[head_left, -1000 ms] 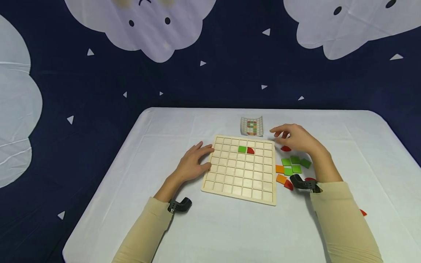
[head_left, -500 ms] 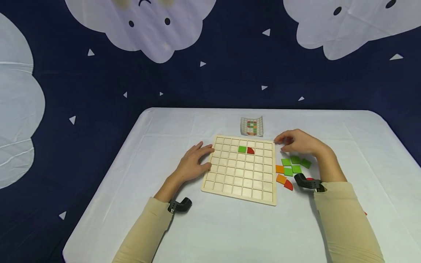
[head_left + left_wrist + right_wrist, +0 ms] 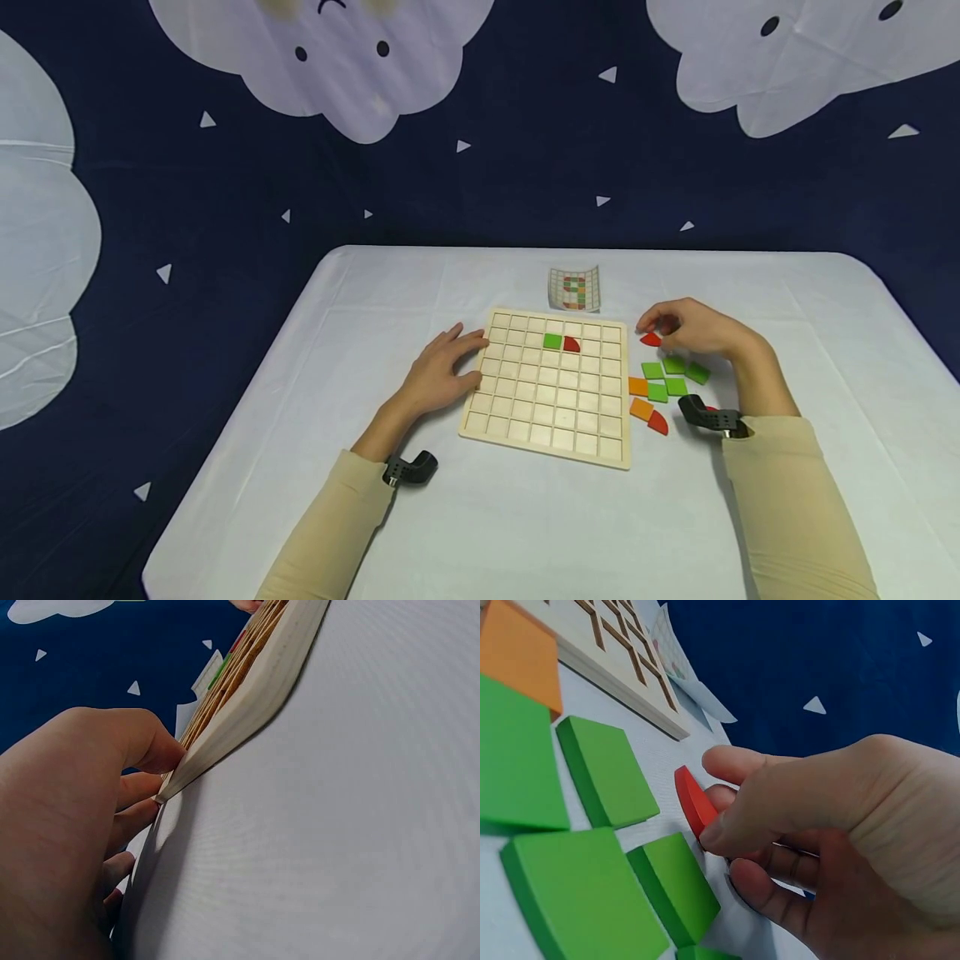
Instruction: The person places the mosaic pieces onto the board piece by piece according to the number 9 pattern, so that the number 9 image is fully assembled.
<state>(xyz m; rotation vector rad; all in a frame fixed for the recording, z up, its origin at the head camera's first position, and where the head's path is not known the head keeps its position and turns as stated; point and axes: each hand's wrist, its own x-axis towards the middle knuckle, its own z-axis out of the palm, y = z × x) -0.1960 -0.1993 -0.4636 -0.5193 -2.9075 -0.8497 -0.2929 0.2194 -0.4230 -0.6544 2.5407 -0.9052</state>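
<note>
A wooden grid board (image 3: pixel 545 400) lies on the table, with a green square tile (image 3: pixel 552 341) and a red quarter-circle tile (image 3: pixel 572 343) in neighbouring cells. Against its left edge rests my left hand (image 3: pixel 442 371), thumb and forefinger spread; in the left wrist view the thumb and fingertips touch the rim. Off the board's upper right corner, my right hand (image 3: pixel 697 325) pinches a red curved tile (image 3: pixel 694 801) between thumb and a finger. That tile is tilted up in the right wrist view, partly hidden by the thumb.
Several green tiles (image 3: pixel 657 392), orange tiles (image 3: pixel 641 408) and another red tile (image 3: pixel 657 422) lie right of the board. Behind the board is a pattern card (image 3: pixel 573 289) with curled edges. A dark cloud-print cloth (image 3: pixel 525 192) hangs behind the table.
My right hand has drawn back to the right and down onto the red tile beside the board, its fingers closing in on it. The left hand stays at the board's edge.
</note>
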